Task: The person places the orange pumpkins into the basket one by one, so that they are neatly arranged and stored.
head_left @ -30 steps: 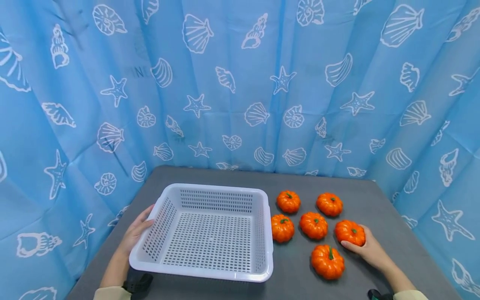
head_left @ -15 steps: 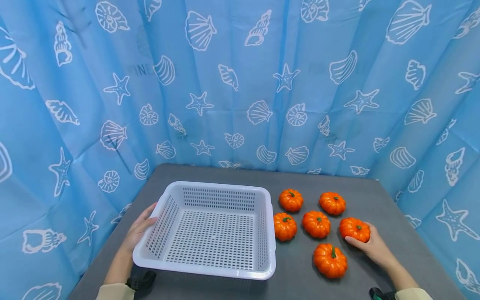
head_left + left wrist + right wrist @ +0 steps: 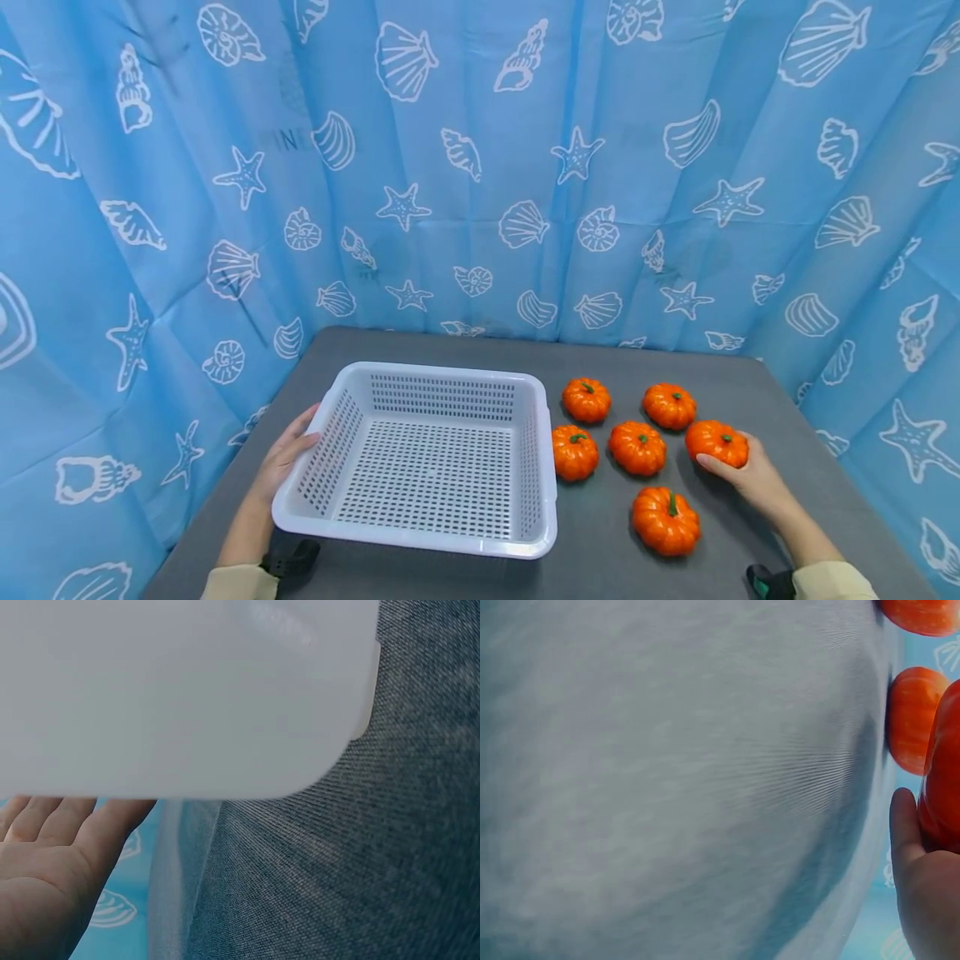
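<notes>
Pumpkins (image 3: 666, 523) in head view: six, all right of the one basket (image 3: 450, 543). Five rest on the table (image 3: 577, 533); the sixth, farthest right of the basket, is pinched between thumb and fingers of the right hand (image 3: 763, 483). Left hand (image 3: 283, 458) touches the basket's left side. Left wrist view: four fingers, side by side, straight where visible; tips hidden behind the basket. Right wrist view: three pumpkins, one held.
</notes>
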The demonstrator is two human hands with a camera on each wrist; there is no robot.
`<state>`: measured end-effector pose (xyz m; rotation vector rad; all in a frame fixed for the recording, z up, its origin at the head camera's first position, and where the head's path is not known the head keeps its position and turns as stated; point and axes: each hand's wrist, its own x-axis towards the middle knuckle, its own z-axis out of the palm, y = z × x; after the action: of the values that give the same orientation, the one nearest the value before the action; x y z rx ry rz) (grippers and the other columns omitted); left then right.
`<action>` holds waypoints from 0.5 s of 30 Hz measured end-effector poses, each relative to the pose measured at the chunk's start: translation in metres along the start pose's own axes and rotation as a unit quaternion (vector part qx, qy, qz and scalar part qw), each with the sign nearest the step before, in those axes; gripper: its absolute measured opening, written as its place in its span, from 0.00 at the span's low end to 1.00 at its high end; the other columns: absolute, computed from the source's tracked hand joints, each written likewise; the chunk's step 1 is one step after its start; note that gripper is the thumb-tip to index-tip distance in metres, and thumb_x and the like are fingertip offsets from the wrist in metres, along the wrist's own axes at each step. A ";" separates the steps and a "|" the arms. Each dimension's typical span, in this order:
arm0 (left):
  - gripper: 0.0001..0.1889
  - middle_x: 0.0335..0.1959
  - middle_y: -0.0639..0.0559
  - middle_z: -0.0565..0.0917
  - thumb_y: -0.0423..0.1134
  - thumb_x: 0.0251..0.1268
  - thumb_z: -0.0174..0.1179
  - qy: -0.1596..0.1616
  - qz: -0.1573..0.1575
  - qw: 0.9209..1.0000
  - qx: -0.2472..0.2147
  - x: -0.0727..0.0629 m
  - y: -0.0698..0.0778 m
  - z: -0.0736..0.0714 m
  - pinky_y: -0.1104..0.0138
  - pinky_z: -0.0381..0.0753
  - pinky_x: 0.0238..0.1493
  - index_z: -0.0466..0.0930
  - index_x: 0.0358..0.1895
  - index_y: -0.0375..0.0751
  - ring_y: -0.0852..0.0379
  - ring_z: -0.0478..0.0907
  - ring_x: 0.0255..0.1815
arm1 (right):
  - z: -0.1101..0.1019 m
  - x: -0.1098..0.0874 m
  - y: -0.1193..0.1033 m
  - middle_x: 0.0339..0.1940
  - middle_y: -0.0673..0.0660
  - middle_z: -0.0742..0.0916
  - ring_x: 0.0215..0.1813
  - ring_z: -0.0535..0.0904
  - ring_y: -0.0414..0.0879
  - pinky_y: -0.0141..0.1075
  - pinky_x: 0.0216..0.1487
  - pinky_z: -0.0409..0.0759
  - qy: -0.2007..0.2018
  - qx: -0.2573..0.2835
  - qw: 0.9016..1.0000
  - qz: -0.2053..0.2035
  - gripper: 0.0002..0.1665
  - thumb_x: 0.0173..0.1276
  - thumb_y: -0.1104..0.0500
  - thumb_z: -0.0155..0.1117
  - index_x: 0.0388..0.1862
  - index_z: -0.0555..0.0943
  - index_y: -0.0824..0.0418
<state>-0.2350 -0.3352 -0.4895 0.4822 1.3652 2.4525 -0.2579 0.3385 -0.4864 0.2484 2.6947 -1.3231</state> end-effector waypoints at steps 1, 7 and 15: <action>0.28 0.60 0.49 0.74 0.31 0.78 0.24 -0.001 0.000 1.000 -0.004 0.000 0.000 0.001 0.59 0.81 0.49 0.32 0.76 0.53 0.50 0.79 0.55 | 0.000 0.000 -0.001 0.65 0.79 0.56 0.61 0.61 0.67 0.55 0.58 0.66 -0.001 0.005 1.000 0.005 0.59 0.68 0.40 0.55 0.70 0.34 0.78; 0.29 0.59 0.50 0.75 0.32 0.78 0.27 0.030 -0.011 0.999 0.019 -0.001 0.002 0.006 0.61 0.81 0.48 0.30 0.76 0.51 0.51 0.79 0.55 | -0.001 0.002 -0.012 0.65 0.77 0.58 0.58 0.64 0.64 0.41 0.49 0.70 0.004 0.002 1.000 -0.023 0.56 0.68 0.41 0.55 0.70 0.38 0.77; 0.29 0.61 0.51 0.73 0.33 0.78 0.27 0.033 -0.010 0.999 0.024 0.000 0.002 0.004 0.60 0.81 0.50 0.31 0.76 0.52 0.51 0.78 0.56 | 0.001 0.009 -0.034 0.67 0.77 0.57 0.59 0.63 0.64 0.40 0.51 0.71 0.008 0.014 0.998 -0.065 0.55 0.68 0.42 0.57 0.71 0.38 0.74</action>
<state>-0.2331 -0.3327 -0.4859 0.4008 1.4519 2.4444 -0.2737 0.3184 -0.4627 0.0876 2.7497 -1.4005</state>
